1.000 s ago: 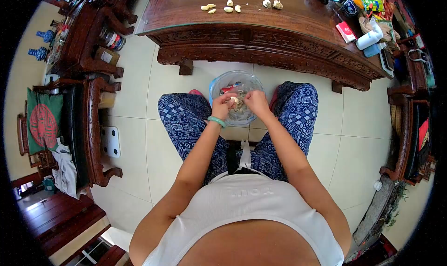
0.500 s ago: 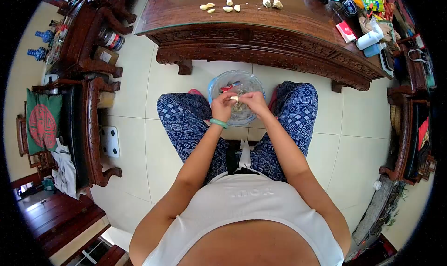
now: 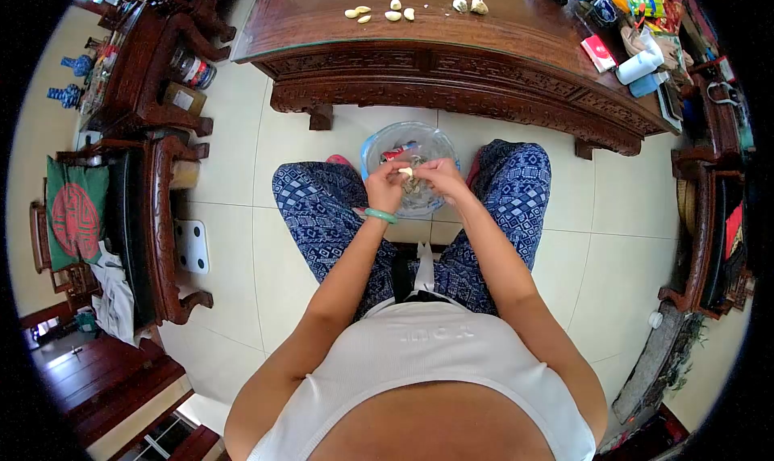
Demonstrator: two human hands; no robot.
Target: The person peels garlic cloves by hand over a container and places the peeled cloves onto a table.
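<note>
A pale garlic clove (image 3: pixel 406 172) is pinched between my two hands, above a lined waste bin (image 3: pixel 443 148) that stands between my knees. My left hand (image 3: pixel 384 188) has its fingers closed on the clove's left side; a green bangle circles that wrist. From the other side, the fingertips of my right hand (image 3: pixel 442 179) close on the same clove. Inside the bin lie a red wrapper (image 3: pixel 397 151) and pale scraps, partly hidden by my hands. Several peeled garlic cloves (image 3: pixel 393 15) and two unpeeled garlic pieces (image 3: pixel 479 7) lie on the table ahead.
The carved wooden table (image 3: pixel 500 45) spans the front. On its right end are a white bottle (image 3: pixel 639 67), a red-and-white box (image 3: pixel 598 54) and several packets. A white scale (image 3: pixel 192 246) rests on the floor at left, beside a carved chair.
My hands stay nearly in place around the garlic clove, with only slight finger movement. The view has shifted a little.
</note>
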